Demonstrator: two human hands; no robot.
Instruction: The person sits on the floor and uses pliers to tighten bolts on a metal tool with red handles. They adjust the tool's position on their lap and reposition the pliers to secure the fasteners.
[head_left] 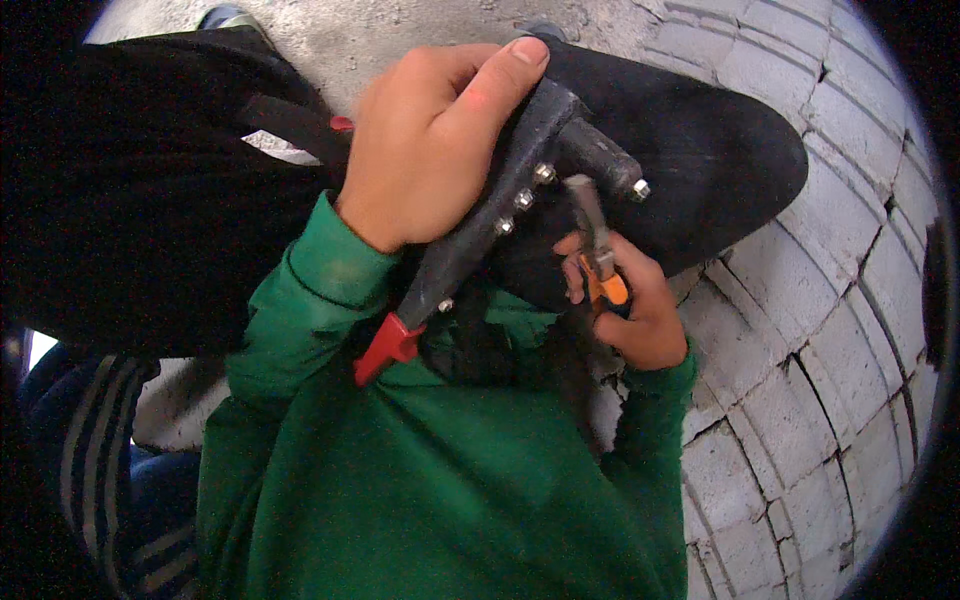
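Observation:
My left hand [430, 140] is closed around the upper end of a black hand riveter [520, 170], its thumb stretched along the top. The riveter lies slantwise above my lap, its red handle end [390, 345] toward my body. Several small metal nosepieces sit along its arm, and one more tips the short barrel. Just right of it, my right hand [645, 305] grips an orange-handled tool [605, 285] with a grey metal end pointing up close to the barrel. Blur hides its exact kind. I cannot tell whether the metal end touches the riveter.
My black-trousered legs [700, 150] stretch out under the tool. Grey paving blocks [790, 400] with dark gaps cover the ground at right, and rough concrete [350, 30] lies at the far side. At lower left is a leg in dark blue striped trousers [110, 440].

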